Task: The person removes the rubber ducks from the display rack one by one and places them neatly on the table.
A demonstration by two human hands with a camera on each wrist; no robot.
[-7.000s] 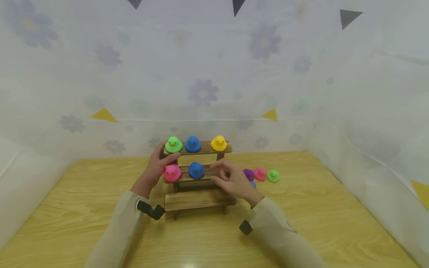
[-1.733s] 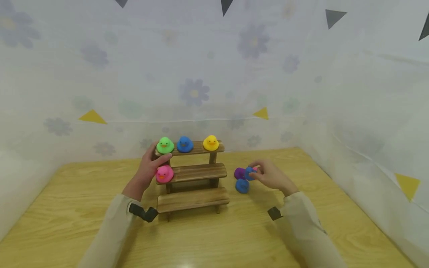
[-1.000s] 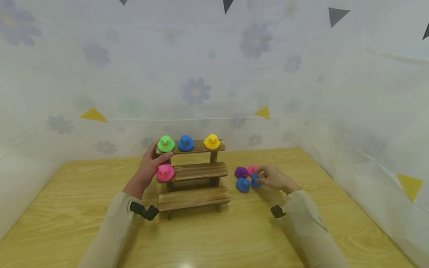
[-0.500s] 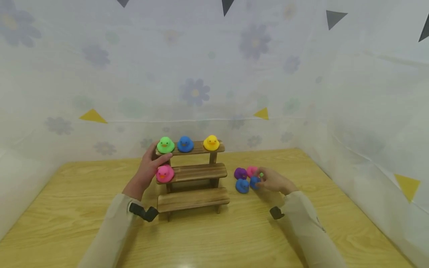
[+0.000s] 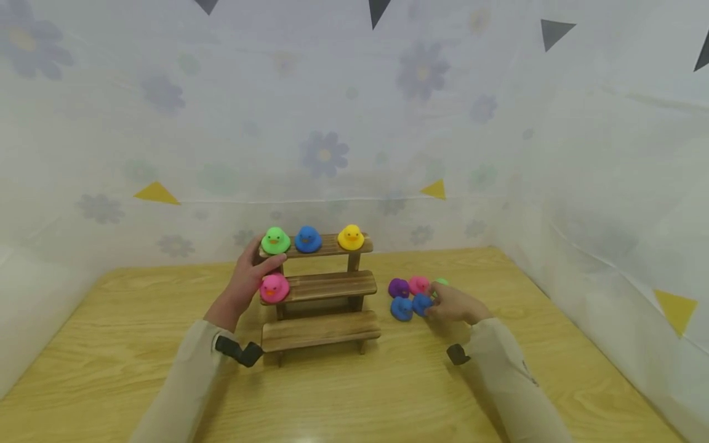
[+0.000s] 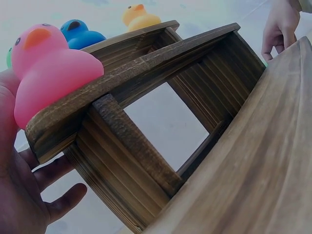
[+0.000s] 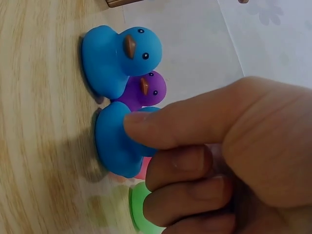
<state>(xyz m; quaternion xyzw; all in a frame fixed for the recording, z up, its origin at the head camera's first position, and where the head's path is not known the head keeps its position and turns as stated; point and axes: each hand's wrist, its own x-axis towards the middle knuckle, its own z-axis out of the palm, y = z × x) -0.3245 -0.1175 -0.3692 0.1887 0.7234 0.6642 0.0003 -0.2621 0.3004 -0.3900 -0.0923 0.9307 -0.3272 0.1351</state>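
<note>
My left hand (image 5: 241, 284) holds the left end of a three-step wooden stand (image 5: 332, 284), its thumb between a green rubber duck (image 5: 276, 240) and a pink rubber duck (image 5: 274, 288). In the left wrist view, its other fingers spread behind the stand. A blue duck (image 5: 308, 239) and a yellow duck (image 5: 351, 237) share the top step with the green one; the pink one sits on the middle step. My right hand (image 5: 456, 304) pinches another blue rubber duck (image 7: 114, 139) on the table, thumb against its head; the far side is hidden.
Beside that duck, a second blue duck (image 5: 401, 308), a purple duck (image 5: 399, 287), a pink duck (image 5: 419, 285) and a partly hidden green duck (image 5: 441, 281) cluster right of the stand. White flowered sheeting (image 5: 324, 111) encloses the wooden table (image 5: 310, 400) behind and at both sides.
A blue duck left the middle step; my right hand carried one to the table cluster, lowering it beside the other blue duck. My left hand stays on the stand.
</note>
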